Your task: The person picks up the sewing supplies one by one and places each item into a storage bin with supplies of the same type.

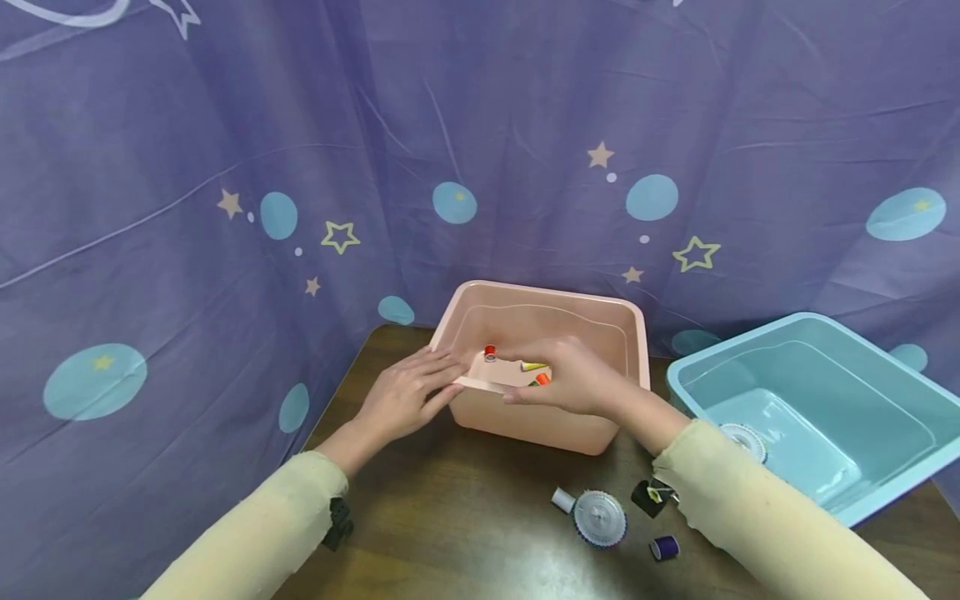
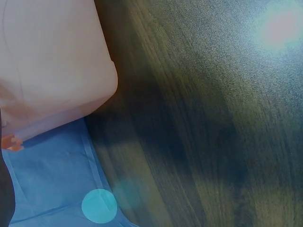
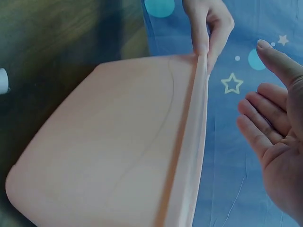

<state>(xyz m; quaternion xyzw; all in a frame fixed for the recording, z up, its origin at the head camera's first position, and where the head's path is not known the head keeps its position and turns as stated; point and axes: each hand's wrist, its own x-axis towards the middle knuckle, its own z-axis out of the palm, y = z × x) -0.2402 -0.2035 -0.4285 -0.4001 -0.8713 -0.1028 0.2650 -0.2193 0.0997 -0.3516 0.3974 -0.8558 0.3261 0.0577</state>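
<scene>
My left hand (image 1: 408, 392) grips the near-left rim of a pink plastic bin (image 1: 532, 421), thumb outside and fingers over the edge; the right wrist view shows this left hand (image 3: 208, 26) pinching the rim. Over the bin's near side, my right hand (image 1: 570, 379) holds nothing, its fingers loosely bent and thumb apart. Inside the bin lie a red thread spool (image 1: 490, 353), a slim yellow piece (image 1: 533, 367) and an orange-red piece (image 1: 543, 379), partly hidden by the right hand. The left wrist view has the bin's outer wall (image 2: 52, 56).
A blue bin (image 1: 798, 417) on the right holds a pin wheel (image 1: 744, 442). On the wooden table (image 1: 450, 517) lie a white spool (image 1: 562, 500), another pin wheel (image 1: 600, 518), a purple spool (image 1: 664, 547) and a small black item (image 1: 649, 498). A purple curtain (image 1: 525, 125) hangs behind.
</scene>
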